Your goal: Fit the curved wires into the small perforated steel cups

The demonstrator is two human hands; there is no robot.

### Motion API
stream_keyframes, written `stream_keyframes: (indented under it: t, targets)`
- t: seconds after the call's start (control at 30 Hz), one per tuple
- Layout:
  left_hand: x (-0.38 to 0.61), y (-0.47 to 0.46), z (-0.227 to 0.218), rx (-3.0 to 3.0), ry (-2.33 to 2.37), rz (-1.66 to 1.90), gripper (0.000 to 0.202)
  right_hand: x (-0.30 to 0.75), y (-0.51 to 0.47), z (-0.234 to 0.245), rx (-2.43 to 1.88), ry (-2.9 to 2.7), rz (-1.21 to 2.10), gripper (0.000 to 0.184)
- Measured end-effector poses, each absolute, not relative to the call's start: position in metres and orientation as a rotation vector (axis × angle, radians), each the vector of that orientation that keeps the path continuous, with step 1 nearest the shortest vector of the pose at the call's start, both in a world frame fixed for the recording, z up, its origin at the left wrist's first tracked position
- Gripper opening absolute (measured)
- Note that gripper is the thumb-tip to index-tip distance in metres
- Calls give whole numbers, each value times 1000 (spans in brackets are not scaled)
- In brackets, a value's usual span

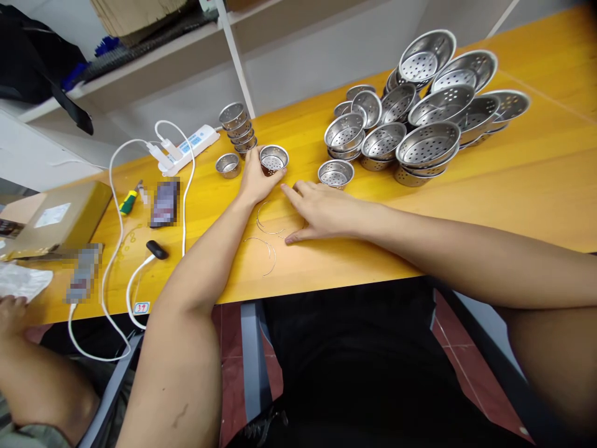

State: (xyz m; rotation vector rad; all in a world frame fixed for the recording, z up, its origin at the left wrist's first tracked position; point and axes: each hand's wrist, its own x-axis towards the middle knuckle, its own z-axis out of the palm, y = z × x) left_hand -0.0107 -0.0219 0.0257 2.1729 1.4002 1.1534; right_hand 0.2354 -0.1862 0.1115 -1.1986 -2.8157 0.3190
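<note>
My left hand (257, 178) grips a small perforated metal cup (273, 160) between thumb and fingers, its mouth facing up. To its right, my right hand (317, 208) is spread low over the table with nothing in it. Several thin curved wires (268, 249) lie on the wood between my forearms. Just beyond my right fingers stands another perforated cup (336, 173). A single small cup (228, 165) and a stack of small cups (239, 127) stand behind and left of my left hand.
Many perforated metal bowls (429, 144) are piled at the back right. On the left are a white power strip (189, 151) with cables, a phone (165, 203), a green-yellow screwdriver (129, 203) and a cardboard box (65, 218). Another person's hand (13, 314) rests at the far left.
</note>
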Motion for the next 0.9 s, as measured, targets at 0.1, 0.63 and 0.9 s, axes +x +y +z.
stream_keyframes:
  t: [0.1, 0.63, 0.9]
  targets:
    - [-11, -21, 23, 2184, 1387, 1148, 82, 240, -183, 106, -1089, -2798, 448, 125]
    - [-6, -29, 30, 2211, 1453, 1105, 81, 225, -193, 88, -762, -2796, 475, 110]
    - [-7, -28, 29, 2183, 1436, 1133, 81, 191, -208, 74, -860, -2675, 386, 73]
